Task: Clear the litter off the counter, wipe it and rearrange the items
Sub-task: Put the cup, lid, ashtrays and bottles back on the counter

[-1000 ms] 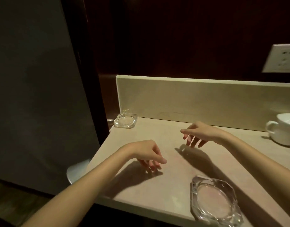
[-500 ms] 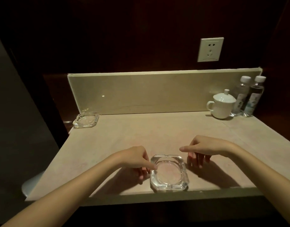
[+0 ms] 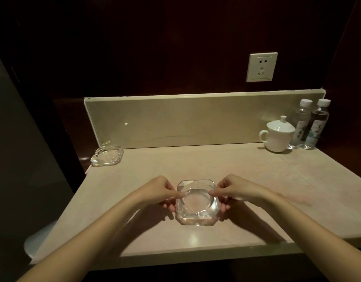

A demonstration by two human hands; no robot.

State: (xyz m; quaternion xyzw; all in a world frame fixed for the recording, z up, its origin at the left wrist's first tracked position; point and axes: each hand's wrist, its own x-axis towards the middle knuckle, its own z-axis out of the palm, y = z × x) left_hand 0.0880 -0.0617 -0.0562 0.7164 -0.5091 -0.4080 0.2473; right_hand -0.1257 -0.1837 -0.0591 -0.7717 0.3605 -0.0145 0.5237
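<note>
the step in hand looks like the rearranging: no litter shows on the worktop (image 3: 257,180) and no cloth is in view, so clearing and wiping seem to be done. near the front edge, about midway along it, a glass ashtray (image 3: 197,202) sits flat on the worktop, and both hands are clamped on it. the left hand (image 3: 161,192) pinches its left rim, thumb on top and fingers curled against the outer side, and the right hand (image 3: 232,190) mirrors that grip on the right rim. the next move calls for an even lift or slide with both hands, keeping the heavy, slick glass level, and for choosing a spot for it. a tidy place would likely be back by the wall panel, perhaps beside its twin. further back, a second ashtray (image 3: 107,156) stands in the far left corner, against the wall panel and just at the left edge. in the far right corner a lidded white cup (image 3: 276,137) stands with two water bottles (image 3: 310,127) just beside it, close together and upright. a wall socket (image 3: 261,67) is set above the panel. compared with half a second ago, the left fingers only touched the ashtray's left rim and the right hand hung apart from it, whereas now both have closed on it. the ashtray itself seems to lie in the same place.
</note>
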